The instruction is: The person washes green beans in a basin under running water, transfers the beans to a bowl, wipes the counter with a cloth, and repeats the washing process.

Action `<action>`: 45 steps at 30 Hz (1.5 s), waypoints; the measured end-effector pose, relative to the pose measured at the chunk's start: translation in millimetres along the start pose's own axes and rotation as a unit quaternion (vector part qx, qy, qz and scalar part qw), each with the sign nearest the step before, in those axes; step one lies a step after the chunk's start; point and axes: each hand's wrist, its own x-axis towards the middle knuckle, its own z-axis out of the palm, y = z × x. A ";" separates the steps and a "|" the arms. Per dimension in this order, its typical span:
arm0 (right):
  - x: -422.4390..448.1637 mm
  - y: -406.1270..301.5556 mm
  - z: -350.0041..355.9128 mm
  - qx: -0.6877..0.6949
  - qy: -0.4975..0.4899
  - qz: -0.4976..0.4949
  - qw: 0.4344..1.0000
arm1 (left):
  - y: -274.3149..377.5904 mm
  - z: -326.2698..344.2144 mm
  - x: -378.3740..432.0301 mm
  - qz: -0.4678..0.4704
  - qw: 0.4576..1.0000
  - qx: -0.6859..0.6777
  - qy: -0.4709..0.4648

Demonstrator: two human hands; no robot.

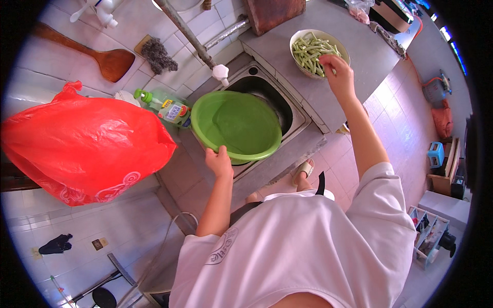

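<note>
My left hand grips the near rim of a green plastic basin, which rests tilted over the metal sink below a white-handled tap. Its inside looks to hold some water. My right hand is at the near side of a bowl of cut green bean pieces, on the grey counter right of the sink. Its fingers are bent together over the beans; whether they pinch a piece cannot be made out.
A red plastic bag hangs at the left, beside a pump bottle of dish soap. A wooden spatula and a scouring pad hang on the tiled wall. A wooden board leans behind the counter.
</note>
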 end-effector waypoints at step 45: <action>9.6 -97.3 233.2 -0.043 -0.298 0.210 0.930 | 154.0 36.6 -17.1 0.466 0.747 0.473 -0.042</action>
